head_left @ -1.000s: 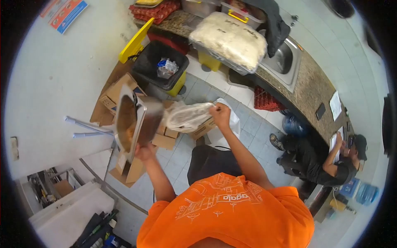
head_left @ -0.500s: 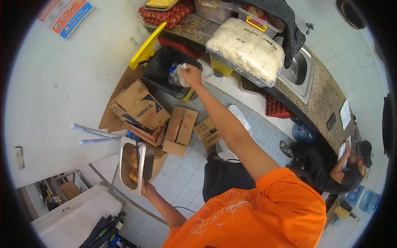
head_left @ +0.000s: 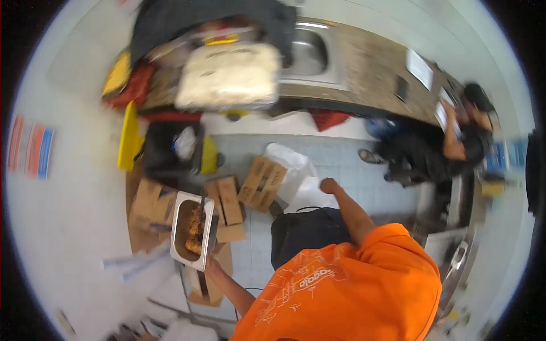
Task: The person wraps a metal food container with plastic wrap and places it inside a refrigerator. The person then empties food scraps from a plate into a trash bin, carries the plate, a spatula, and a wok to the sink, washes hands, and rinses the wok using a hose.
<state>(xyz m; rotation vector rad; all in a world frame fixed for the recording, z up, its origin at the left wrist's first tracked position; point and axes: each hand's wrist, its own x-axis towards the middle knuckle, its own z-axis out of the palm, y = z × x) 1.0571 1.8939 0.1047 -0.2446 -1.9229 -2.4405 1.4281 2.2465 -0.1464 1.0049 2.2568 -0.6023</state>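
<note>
My left hand (head_left: 212, 265) grips the lower end of a rectangular steel food pan (head_left: 177, 245). Clumps of brown, crumbly food (head_left: 194, 237) lie in it, and a dark-handled utensil (head_left: 202, 206) rests inside. My right hand (head_left: 328, 185) hangs in front of my body above a white plastic sheet (head_left: 297, 181) on the floor. Its fingers look curled into a loose fist, slightly blurred, with nothing showing in them. A crumpled clear plastic bag (head_left: 184, 143) is in the black bin (head_left: 159, 154).
Cardboard boxes (head_left: 263, 183) stand on the floor before me. The counter (head_left: 364, 62) carries a large bag of pale crumbs (head_left: 227, 77), a sink (head_left: 310, 54) and a phone (head_left: 401, 88). Another person (head_left: 455, 136) sits at the right with papers. A yellow lid (head_left: 128, 136) stands beside the bin.
My right hand has let go of the plastic bag, which now lies in the bin, and has drawn back toward my body. The view has turned right; my left hand still holds the pan.
</note>
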